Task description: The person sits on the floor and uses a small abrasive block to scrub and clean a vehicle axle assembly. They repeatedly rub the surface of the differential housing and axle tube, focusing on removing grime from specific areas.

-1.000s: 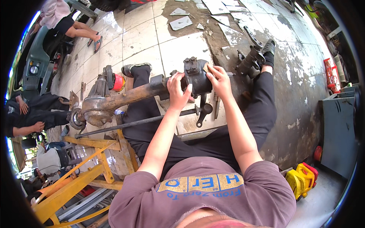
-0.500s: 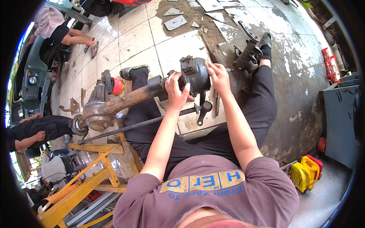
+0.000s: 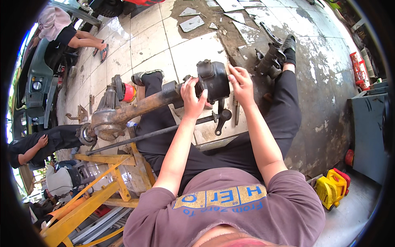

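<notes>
A rusty vehicle axle (image 3: 144, 108) lies across in front of me, ending at the right in a dark, round steering knuckle (image 3: 217, 82). My left hand (image 3: 192, 99) is closed round the axle's inner side of this knuckle, fingers over the top and thumb toward me. Just off the knuckle's right face is my right hand (image 3: 241, 86), its fingers curled and pinched together. What they hold, if anything, is too small to make out. Below the knuckle, a long tie rod (image 3: 164, 134) runs left from a black steering arm (image 3: 223, 119).
A greasy metal part (image 3: 270, 61) lies by my right foot. Behind the axle is a red can (image 3: 129, 93). A yellow frame (image 3: 119, 181) stands at the lower left, a yellow container (image 3: 330, 188) at the lower right. Other people are on the left. Broken tiles (image 3: 192, 24) lie ahead.
My right hand has drawn slightly to the right, its fingertips now off the knuckle's edge. My left hand keeps its hold. The whole view has shifted a little.
</notes>
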Tool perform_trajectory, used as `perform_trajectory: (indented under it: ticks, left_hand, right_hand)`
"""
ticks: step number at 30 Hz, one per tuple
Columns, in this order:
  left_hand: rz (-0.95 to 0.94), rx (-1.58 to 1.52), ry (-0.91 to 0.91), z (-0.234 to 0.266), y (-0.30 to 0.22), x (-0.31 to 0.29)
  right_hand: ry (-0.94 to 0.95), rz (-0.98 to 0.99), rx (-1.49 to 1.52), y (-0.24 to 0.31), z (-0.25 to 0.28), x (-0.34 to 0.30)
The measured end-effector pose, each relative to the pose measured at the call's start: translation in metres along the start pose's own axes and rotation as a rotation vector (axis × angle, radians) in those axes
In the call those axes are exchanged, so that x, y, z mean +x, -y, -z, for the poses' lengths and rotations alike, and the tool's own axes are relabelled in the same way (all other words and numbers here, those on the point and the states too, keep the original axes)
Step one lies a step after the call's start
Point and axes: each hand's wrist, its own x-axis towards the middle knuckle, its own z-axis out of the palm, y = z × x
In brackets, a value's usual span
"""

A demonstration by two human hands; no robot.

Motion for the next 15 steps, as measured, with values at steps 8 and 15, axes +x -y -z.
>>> perform_trajectory:
  ticks: [8, 15]
  left_hand:
    - [-0.008, -0.003, -0.003, -0.002, 0.0, 0.002]
    - [-0.011, -0.008, 0.004, -0.006, -0.004, 0.006]
  right_hand:
    - [-0.057, -0.065, -0.061, -0.014, -0.001, -0.005]
    - [-0.053, -0.24, -0.062, -0.037, -0.004, -0.006]
